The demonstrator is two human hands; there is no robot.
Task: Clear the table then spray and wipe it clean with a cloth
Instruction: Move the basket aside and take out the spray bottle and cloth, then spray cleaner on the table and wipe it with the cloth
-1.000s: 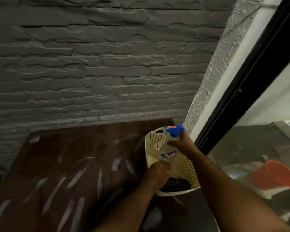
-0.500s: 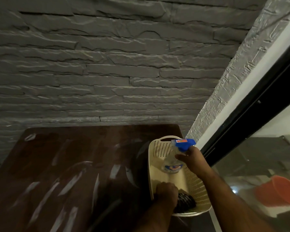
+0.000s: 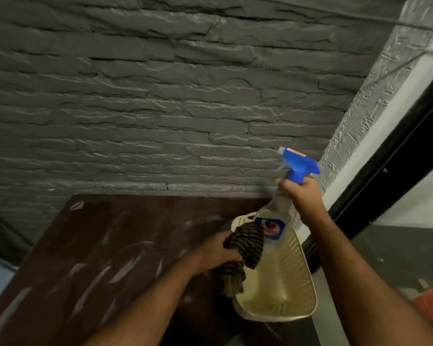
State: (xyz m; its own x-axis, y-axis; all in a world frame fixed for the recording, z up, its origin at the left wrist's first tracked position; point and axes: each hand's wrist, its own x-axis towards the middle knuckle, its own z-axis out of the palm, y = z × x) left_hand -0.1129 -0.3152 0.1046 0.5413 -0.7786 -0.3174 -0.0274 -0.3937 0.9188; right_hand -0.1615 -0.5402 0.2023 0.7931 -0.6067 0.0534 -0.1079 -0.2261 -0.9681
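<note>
I am holding the clear plastic spray bottle with the blue trigger head (image 3: 283, 211) in my right hand (image 3: 301, 193), fingers wrapped round its neck just under the trigger. Its long axis is tilting, base down over the cream perforated plastic basket (image 3: 293, 293), nozzle up and aiming left toward the grey stone wall (image 3: 160, 96). My left hand (image 3: 215, 253) is gripping the dark striped cloth (image 3: 245, 255), bunched and hanging over the basket's left rim. The basket is sitting at the right edge of the dark brown wooden table (image 3: 98, 258), which is carrying pale smears across its middle and left half.

What I am weighing: the smeared surface lies left of and below the nozzle, so I judge the bottle needs tipping down and swinging left. The left hand, with the cloth, is nearer those smears.
</note>
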